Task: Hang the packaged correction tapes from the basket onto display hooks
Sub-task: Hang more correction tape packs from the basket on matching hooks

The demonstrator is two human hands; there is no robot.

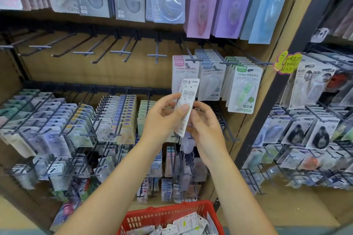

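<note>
Both hands hold one packaged correction tape (pixel 186 99), white card with its printed back toward me, upright in front of the shelf. My left hand (pixel 164 116) pinches its left edge with thumb and fingers. My right hand (pixel 204 126) grips its lower right side. Just behind and above it hang pink-topped Campus packs (pixel 180 70) on a display hook (pixel 189 52). A red basket (pixel 158 215) at the bottom holds several more packs.
Empty hooks (pixel 122 51) run along the middle rail to the left. Blue packs (pixel 210 74) and green packs (pixel 246 89) hang to the right. Full rows of packs (pixel 57 120) fill the lower left hooks. Another rack (pixel 315 129) stands at the right.
</note>
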